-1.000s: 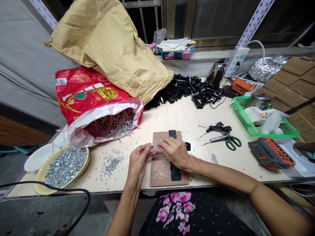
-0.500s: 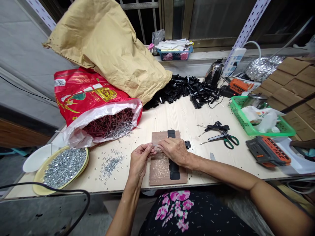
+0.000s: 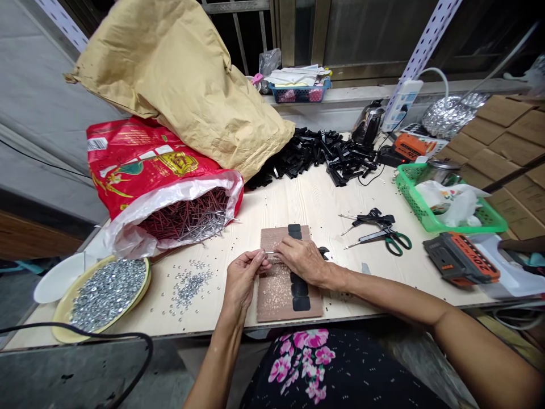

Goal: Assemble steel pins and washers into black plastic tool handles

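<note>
My left hand (image 3: 246, 274) pinches a thin metal rod (image 3: 269, 253) between thumb and fingertips, just left of my right hand. Curled over the brown board (image 3: 272, 307), my right hand (image 3: 303, 260) is closed on a black plastic piece (image 3: 323, 251); only its notched end shows beyond the knuckles. The rod runs into the right fingers, which hide how the two parts meet. Black patches (image 3: 300, 295) line the board's right side, and pale crumbs are scattered over its left part. Small shiny metal washers (image 3: 191, 288) lie loose to the left of my left hand.
A red bag (image 3: 149, 153) spills dark red rods beside a yellow bowl (image 3: 147, 287) of washers. Behind lie a big paper sack (image 3: 183, 74) and a heap of black pieces (image 3: 319, 150). Green-handled scissors (image 3: 398, 243), a green basket (image 3: 426, 213) and a battery pack (image 3: 462, 258) are at right.
The view has shifted slightly. Both hands stay over the board in nearly the same grip, and the black end beside my right hand appears turned a little.
</note>
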`<state>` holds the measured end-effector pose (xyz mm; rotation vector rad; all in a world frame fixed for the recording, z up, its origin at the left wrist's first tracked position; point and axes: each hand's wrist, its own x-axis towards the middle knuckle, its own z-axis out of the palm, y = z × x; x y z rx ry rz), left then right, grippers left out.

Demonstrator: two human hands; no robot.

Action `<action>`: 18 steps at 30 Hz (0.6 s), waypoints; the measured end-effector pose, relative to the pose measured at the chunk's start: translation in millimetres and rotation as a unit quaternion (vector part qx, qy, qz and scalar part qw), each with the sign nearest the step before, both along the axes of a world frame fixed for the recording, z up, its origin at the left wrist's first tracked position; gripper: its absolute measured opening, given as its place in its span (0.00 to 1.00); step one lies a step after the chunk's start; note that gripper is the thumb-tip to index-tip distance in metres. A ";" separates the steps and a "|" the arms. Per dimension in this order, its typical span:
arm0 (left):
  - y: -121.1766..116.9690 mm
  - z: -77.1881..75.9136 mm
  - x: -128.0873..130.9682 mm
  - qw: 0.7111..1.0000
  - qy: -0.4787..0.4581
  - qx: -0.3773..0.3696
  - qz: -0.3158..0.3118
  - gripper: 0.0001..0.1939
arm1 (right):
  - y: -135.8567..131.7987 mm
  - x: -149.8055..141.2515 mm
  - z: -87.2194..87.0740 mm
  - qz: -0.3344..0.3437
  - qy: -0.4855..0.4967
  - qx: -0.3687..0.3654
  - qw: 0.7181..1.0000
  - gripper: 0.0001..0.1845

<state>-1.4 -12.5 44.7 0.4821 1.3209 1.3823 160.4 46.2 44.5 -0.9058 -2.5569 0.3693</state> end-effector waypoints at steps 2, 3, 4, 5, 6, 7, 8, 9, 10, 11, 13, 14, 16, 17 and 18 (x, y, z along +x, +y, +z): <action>0.4 -0.4 0.3 1.000 0.006 -0.002 -0.006 0.19 | 1.6 1.6 -0.9 0.011 0.014 -0.037 0.999 0.12; 0.6 -0.4 0.7 1.000 0.008 -0.002 -0.010 0.19 | 2.8 2.8 -1.1 0.017 0.031 -0.059 0.998 0.11; 0.8 -0.3 1.4 1.000 0.010 -0.003 -0.015 0.19 | 4.0 4.2 -1.1 0.024 0.053 -0.080 0.995 0.10; 1.0 0.0 2.4 1.000 0.011 -0.005 -0.018 0.19 | 5.3 6.2 -0.8 0.030 0.073 -0.097 0.992 0.09; 1.3 0.3 3.9 1.000 0.011 -0.007 -0.022 0.19 | 6.4 8.6 0.0 0.032 0.090 -0.109 0.989 0.08; 1.7 0.7 6.0 1.000 0.010 -0.009 -0.026 0.19 | 7.2 11.7 1.1 0.031 0.099 -0.117 0.988 0.08; 2.2 1.0 8.5 0.999 0.006 -0.011 -0.030 0.19 | 7.7 15.4 2.5 0.026 0.103 -0.121 0.987 0.08; 2.8 1.4 11.3 0.999 0.001 -0.012 -0.036 0.19 | 7.8 19.7 4.0 0.020 0.102 -0.123 0.987 0.09; 3.4 1.6 14.3 0.999 -0.007 -0.011 -0.045 0.20 | 7.8 24.4 5.3 0.013 0.100 -0.122 0.987 0.10; 4.2 1.7 17.2 0.998 -0.015 -0.010 -0.055 0.21 | 7.8 29.5 6.1 0.006 0.099 -0.120 0.988 0.10; 5.5 1.2 21.7 0.998 -0.018 -0.003 -0.067 0.24 | 9.7 40.0 5.5 -0.004 0.098 -0.111 0.989 0.11; 6.0 0.4 22.8 0.998 -0.007 0.001 -0.065 0.26 | 12.3 45.1 3.9 -0.006 0.097 -0.105 0.990 0.11; 6.3 -2.5 22.7 0.997 0.050 0.012 -0.050 0.28 | 22.2 54.1 -1.4 -0.015 0.088 -0.087 0.992 0.11; 6.1 -4.5 21.6 0.995 0.090 0.016 -0.042 0.28 | 29.5 57.7 -4.7 -0.020 0.078 -0.076 0.994 0.11; 5.7 -7.0 20.1 0.990 0.132 0.018 -0.037 0.29 | 37.6 60.6 -8.1 -0.023 0.066 -0.063 0.996 0.11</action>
